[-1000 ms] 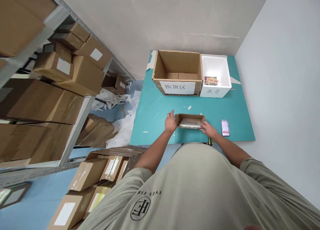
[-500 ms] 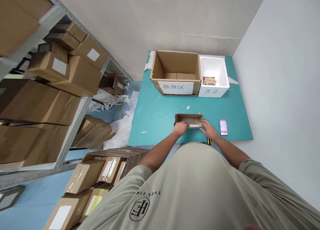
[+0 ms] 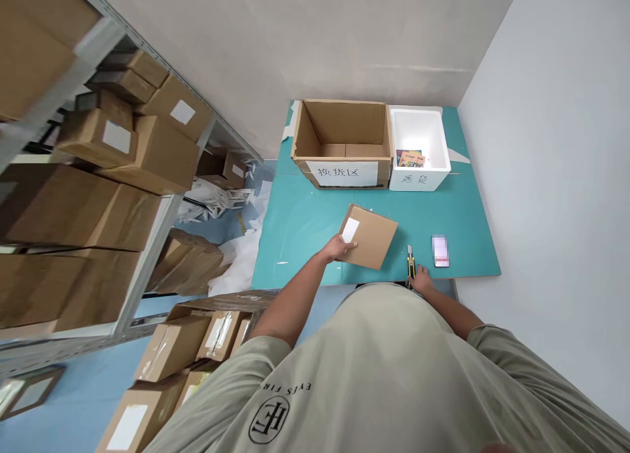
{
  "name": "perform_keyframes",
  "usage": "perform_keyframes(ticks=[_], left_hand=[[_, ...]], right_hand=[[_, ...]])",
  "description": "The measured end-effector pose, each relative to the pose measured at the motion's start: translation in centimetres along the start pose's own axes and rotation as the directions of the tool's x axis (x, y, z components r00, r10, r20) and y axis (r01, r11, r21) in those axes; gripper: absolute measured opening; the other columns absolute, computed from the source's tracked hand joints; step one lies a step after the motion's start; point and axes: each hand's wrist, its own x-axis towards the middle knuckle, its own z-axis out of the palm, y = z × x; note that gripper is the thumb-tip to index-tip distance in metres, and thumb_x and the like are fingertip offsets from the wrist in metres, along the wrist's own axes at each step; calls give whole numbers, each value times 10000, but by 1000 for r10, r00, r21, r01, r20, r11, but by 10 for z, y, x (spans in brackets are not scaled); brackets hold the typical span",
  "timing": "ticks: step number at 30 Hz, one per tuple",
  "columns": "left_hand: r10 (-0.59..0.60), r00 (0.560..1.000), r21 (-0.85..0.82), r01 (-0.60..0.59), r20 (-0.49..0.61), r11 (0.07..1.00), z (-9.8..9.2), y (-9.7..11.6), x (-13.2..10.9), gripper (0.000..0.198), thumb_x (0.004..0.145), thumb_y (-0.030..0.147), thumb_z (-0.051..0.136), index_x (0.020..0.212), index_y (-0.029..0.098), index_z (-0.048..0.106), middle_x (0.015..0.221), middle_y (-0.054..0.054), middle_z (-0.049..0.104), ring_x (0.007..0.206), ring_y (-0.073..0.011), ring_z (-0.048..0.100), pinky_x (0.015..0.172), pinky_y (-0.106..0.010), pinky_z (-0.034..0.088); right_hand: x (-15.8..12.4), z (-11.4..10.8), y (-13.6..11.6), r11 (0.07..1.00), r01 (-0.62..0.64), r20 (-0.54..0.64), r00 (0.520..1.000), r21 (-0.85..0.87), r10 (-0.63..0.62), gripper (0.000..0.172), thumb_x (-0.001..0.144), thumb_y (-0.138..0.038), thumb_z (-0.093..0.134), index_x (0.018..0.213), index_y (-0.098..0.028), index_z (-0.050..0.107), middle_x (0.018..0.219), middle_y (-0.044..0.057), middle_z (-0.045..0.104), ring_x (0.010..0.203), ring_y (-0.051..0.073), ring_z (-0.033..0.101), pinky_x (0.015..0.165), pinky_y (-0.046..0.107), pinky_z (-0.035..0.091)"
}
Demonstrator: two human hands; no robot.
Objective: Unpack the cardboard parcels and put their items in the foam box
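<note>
A small cardboard box (image 3: 371,237) with a white label is tilted above the green table, one broad face turned up. Its left edge is gripped by my left hand (image 3: 337,247), with the thumb lying over the face near the label. My right hand (image 3: 421,280) is at the table's front edge, fingers closed about the lower handle of a yellow and black utility knife (image 3: 411,264). The knife's blade points away from me. What is inside the small box is hidden from view.
Behind stand a large open cardboard box (image 3: 348,174) with a written label and a white foam box (image 3: 419,181) holding colourful packets (image 3: 410,158). A phone (image 3: 440,251) lies at right. Shelves with cartons (image 3: 162,141) stand left; more boxes (image 3: 172,348) are stacked beside me.
The small box, which stood with its opening up between both hands, is now lifted and turned in my left hand. My right hand has left it and moved back to the utility knife.
</note>
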Motion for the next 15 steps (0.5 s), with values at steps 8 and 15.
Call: perform_keyframes(ticks=[8, 15], left_hand=[[-331, 942, -187, 336, 58, 923, -7, -55, -14, 604, 773, 576, 1049, 1151, 194, 773, 1107, -148, 885, 1066, -317, 864, 794, -370, 700], [-325, 933, -73, 318, -155, 945, 0, -92, -16, 642, 923, 598, 945, 1317, 168, 676, 1209, -183, 864, 1030, -250, 859, 816, -315, 661]], right_hand=[[8, -15, -10, 996, -66, 97, 994, 59, 60, 490, 1036, -239, 755, 1488, -131, 601, 1205, 192, 802, 1050, 296, 778, 850, 337, 551], [6, -24, -14, 989, -113, 132, 986, 95, 100, 500, 1032, -221, 755, 1487, -64, 622, 1192, 218, 825, 1047, 293, 745, 844, 349, 517]])
